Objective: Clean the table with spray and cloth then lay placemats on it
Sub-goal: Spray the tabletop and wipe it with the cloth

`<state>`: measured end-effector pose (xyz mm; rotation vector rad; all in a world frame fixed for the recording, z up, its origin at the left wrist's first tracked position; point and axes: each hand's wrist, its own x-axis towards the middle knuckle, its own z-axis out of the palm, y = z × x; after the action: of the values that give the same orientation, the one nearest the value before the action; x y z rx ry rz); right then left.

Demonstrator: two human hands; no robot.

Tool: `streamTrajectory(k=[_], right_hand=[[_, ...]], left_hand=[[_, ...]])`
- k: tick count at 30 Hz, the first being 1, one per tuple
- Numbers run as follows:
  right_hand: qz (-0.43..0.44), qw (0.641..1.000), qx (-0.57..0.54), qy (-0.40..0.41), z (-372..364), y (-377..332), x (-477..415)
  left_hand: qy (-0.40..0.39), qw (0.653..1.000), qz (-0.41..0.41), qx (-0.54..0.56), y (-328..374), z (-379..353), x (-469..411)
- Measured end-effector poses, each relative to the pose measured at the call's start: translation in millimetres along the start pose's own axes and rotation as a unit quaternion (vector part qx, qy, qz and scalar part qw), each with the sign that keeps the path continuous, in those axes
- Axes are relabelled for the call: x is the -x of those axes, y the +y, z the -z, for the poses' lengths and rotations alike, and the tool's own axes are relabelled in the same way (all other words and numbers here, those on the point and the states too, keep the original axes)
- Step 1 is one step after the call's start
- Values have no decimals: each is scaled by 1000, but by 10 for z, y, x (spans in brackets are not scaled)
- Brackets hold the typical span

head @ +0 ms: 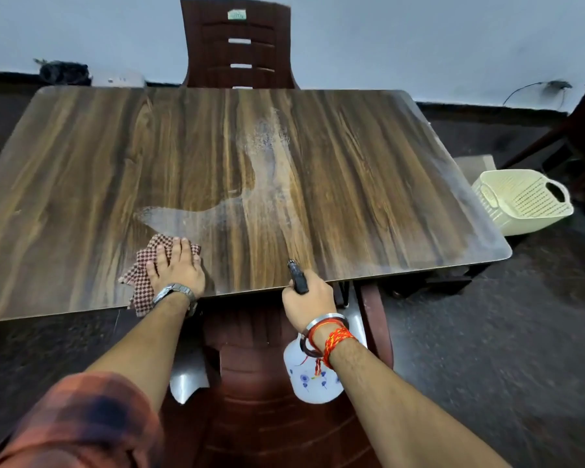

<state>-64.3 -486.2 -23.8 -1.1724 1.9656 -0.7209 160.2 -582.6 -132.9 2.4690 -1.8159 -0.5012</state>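
There is one table (81,163), one cloth (142,268), one bottle (304,380), one basket (527,224) and two chairs. One chair (237,45) stands at the far side of the table and the other chair (267,417) is at the near side, under the arms. The basket sits on the floor just beside the table's right end; the part of its inside that shows is bare mesh. The bottle is white with blue flowers, and I cannot tell what is in it. A pale wet patch (267,170) lies in the middle of the table. The left hand (178,268) lies flat on the cloth with its fingers straight and a little apart, pressing it down at the near edge of the table. One corner of the cloth hangs over that edge. The right hand (306,302) is curled tight round the bottle's black top (298,278). The tip of the black top points over the table, and the bottle hangs below the table edge, in front of the near chair. The left arm is stretched out long.
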Motion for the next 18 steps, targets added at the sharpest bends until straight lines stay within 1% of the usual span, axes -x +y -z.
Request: streamTrajectory(k=[2,5,8,13,18], right_hand=[[14,1000,-2,-15,31,77,-95],[16,999,-28,28,138,173,-257],[9,996,-55,69,307,311,-326],[18,996,-40,78,685,574,-475],[9,997,-45,68,1191,839,-685]], left_hand=[[18,1000,5,0,195,-72,32],[39,999,-35,-5,660,-177,86],[7,995,-101,-13,1231,-302,252],[-20,980,-199,-14,2148,-612,666],[-72,964,-254,-45,2936,-813,936]])
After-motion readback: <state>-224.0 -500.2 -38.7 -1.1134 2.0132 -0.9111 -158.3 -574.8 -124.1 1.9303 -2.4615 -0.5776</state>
